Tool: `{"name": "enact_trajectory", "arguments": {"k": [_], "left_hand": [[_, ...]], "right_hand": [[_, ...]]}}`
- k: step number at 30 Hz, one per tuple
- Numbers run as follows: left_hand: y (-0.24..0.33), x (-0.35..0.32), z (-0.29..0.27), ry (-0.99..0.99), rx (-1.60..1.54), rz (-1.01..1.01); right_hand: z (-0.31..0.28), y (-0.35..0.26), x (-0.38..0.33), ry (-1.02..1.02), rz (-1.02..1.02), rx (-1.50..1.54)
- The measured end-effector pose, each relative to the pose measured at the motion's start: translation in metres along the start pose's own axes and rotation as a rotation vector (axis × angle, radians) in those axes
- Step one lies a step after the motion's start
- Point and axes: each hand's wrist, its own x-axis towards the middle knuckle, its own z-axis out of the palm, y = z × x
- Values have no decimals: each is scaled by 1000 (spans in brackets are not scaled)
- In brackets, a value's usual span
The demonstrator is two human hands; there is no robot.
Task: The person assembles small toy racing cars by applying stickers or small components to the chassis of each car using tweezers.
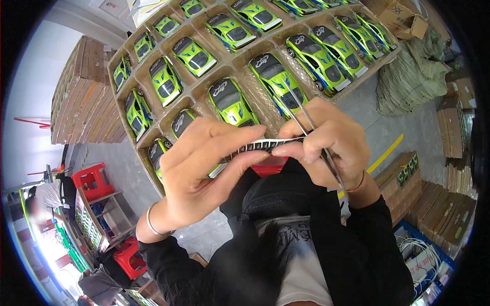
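Note:
Between both hands, in front of my body, a narrow black strip with white marks and a white edge (255, 146) is stretched and slightly curved. My left hand (186, 168) pinches its left part between thumb and fingers. The thumb and finger of my right hand (337, 143) grip its other end. Metal tweezers (300, 109) also lie in my right hand, tips pointing up and away over the toy cars. Just beyond the hands, a green toy car with a black roof (232, 102) sits in a compartment, and another green toy car (278, 81) is beside it.
A large brown tray (115, 97) holds several green toy cars in compartments. Stacked cardboard (89, 92) stands at the left, near red stools (93, 182). A woven sack (413, 76) and cardboard boxes (403, 191) are at the right. Another person (48, 204) is at far left.

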Motion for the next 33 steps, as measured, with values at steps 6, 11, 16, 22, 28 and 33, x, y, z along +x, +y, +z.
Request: {"name": "enact_trajectory", "arguments": {"k": [6, 11, 16, 22, 28, 33], "left_hand": [[-2, -8, -7, -84, 34, -12], [-3, -13, -6, -32, -160, -170], [-3, -14, -8, -35, -132, -167], [-10, -26, -15, -88, -112, -226], [-9, -36, -17, -87, -119, -283], [-4, -40, -15, 56, -168, -300]], "right_hand": [[0, 3, -3, -49, 58, 177], [2, -5, 1, -101, 66, 130], [10, -1, -6, 7, 144, 270], [13, -1, -7, 15, 232, 315], [14, -2, -7, 19, 321, 383], [18, -3, -7, 42, 238, 346]]}}
